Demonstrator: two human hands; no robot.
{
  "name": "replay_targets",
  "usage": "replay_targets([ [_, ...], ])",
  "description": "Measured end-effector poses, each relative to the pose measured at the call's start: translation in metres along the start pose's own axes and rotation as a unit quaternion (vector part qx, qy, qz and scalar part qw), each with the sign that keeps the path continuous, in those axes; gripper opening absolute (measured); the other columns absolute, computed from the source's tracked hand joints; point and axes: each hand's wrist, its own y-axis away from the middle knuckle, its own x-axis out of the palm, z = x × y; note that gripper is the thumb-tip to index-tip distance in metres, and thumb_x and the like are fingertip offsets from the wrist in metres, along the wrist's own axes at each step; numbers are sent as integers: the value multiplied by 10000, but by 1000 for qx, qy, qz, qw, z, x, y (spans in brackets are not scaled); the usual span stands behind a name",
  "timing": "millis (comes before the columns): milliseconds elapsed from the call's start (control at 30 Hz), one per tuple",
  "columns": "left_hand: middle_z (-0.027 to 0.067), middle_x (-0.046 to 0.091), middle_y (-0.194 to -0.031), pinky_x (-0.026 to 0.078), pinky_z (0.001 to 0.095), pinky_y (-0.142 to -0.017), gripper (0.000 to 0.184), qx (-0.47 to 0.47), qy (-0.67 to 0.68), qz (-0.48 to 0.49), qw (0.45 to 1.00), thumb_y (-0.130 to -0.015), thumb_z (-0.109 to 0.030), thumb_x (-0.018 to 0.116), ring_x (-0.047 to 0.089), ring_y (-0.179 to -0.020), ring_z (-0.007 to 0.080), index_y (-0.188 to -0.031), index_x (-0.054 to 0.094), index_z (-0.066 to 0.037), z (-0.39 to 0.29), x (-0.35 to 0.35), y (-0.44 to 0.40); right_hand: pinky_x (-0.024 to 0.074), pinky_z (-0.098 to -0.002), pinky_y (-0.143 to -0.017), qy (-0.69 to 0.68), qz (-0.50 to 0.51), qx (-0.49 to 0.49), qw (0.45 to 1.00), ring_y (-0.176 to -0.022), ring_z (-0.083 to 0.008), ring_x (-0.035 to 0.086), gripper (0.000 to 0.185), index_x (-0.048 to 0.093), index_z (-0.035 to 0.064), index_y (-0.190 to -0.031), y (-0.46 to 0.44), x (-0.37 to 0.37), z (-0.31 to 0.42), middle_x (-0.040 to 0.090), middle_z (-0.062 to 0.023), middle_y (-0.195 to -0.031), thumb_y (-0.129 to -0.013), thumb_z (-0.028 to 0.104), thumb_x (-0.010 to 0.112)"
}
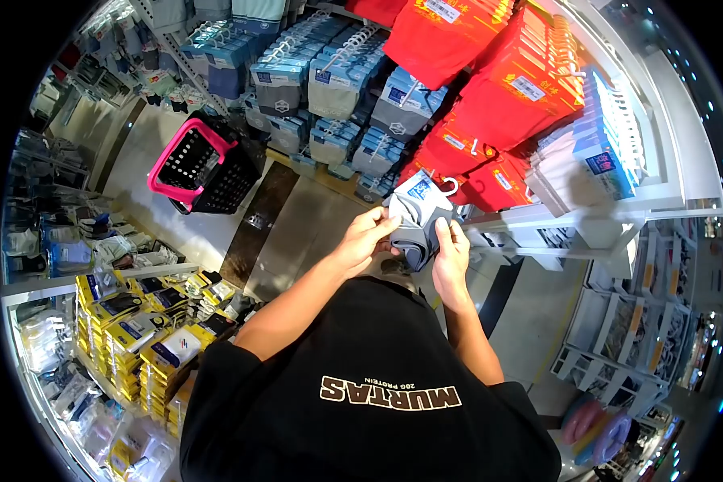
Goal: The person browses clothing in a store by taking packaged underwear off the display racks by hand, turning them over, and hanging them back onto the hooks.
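Note:
A folded grey and white textile item (pixel 414 229) with a blue and white card and a white hook at its top is held in front of my chest. My left hand (pixel 367 237) grips its left side, fingers bent round the edge. On the right side my right hand (pixel 450 249) pinches it, with the thumb on the front face. Both hands are closed on the same item. Just beyond it hang red packs (pixel 444 153) and blue-carded grey packs (pixel 410 100) on the rack.
A black basket with a pink rim (pixel 160 191) stands on the floor at the upper left. Stacked yellow packs (pixel 136 333) fill a shelf at the lower left. White shelving (pixel 618 321) stands on the right, and white-and-blue packs (pixel 598 161) hang at the upper right.

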Motion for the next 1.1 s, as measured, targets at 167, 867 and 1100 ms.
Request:
replay_targets([
  [167, 48, 641, -1022, 567, 283, -775, 233, -9, 44, 27, 999, -943, -134, 639, 651, -910, 129, -1132, 542, -40, -3, 2, 5, 423, -240, -784, -1, -13, 8, 1000, -848, -67, 539, 209, 624, 6, -1002, 3, -3, -5, 634, -15, -943, -997, 209, 574],
  [867, 43, 626, -936, 498, 248, -627, 220, -18, -104, -166, 981, -982, -223, 585, 609, -734, 111, -1107, 605, -42, 33, -32, 1, 344, -298, -1053, 99, 11, -161, 982, -1224, -186, 491, 715, 236, 69, -1514, -41, -23, 12, 514, -121, -1344, -897, -68, 569],
  [1100, 51, 639, -908, 496, 246, -608, 243, -30, -95, -185, 978, -969, -235, 601, 613, -705, 111, -1087, 619, -23, 45, -57, 17, 406, -317, -1006, 170, 84, -190, 963, -1137, -180, 544, 531, 359, 15, -1385, -76, -21, 6, 564, -133, -1229, -917, 13, 610],
])
